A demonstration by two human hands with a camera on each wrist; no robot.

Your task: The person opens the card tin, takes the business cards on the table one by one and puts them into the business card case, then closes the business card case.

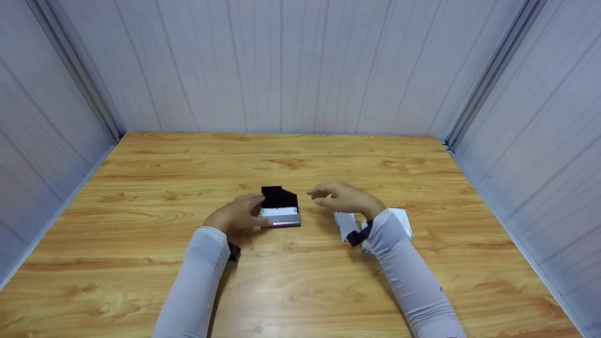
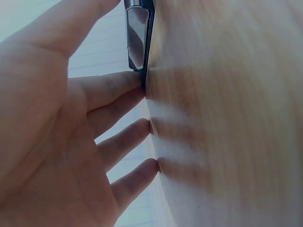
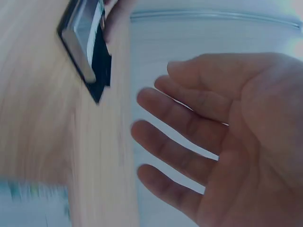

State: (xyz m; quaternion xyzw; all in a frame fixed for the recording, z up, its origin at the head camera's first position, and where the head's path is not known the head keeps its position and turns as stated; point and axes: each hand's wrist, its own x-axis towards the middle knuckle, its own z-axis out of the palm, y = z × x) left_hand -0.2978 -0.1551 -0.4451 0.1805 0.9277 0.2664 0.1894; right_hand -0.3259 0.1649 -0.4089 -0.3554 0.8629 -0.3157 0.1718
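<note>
A flat black piece (image 1: 278, 197) with an angled far-right corner lies on the wooden table, carrying a shiny silver block (image 1: 280, 217) on its near part. I cannot tell its exact kind. My left hand (image 1: 239, 213) is at its left side, thumb by the near corner and forefinger farther back. In the left wrist view the forefinger (image 2: 113, 87) touches the black edge, while the other fingertips rest on the table. My right hand (image 1: 347, 197) hovers to the right, apart from the piece, its fingers loosely bent and holding nothing, as the right wrist view confirms.
White, torn-looking sheets or wrapping (image 1: 401, 221) lie under and beside my right wrist, partly hidden by the sleeve. The wooden tabletop (image 1: 291, 159) ends at pale panel walls (image 1: 281, 70) at the back and on both sides.
</note>
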